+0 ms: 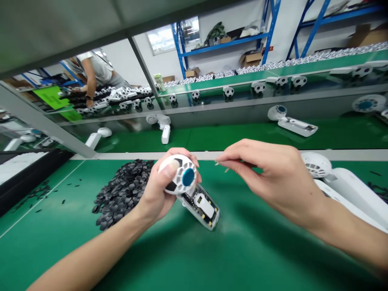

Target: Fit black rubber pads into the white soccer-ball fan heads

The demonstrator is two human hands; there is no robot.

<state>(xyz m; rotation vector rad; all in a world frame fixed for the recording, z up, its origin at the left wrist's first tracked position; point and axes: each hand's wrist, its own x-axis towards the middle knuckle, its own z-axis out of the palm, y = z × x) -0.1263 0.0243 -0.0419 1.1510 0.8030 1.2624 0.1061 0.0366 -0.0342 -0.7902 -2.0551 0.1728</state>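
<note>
My left hand (160, 192) is closed around a white hand-held fan (184, 184), thumb lying on its round slotted head with a blue centre. The fan's open handle, with a circuit board showing, points down to the right above the green mat (212, 258). To its right my right hand (273, 178) is pinched shut, fingertips pointing left toward the fan head, about a hand's width away. What the pinch holds is too small to make out. A heap of small black parts (121, 194) lies just left of my left hand.
More white fan bodies (342, 182) lie at the right edge. Beyond a white strip runs a green conveyor (242, 137) carrying fans (292, 121). A black tray (27, 173) sits at left. A co-worker (93, 76) stands at the far left by football-patterned parts.
</note>
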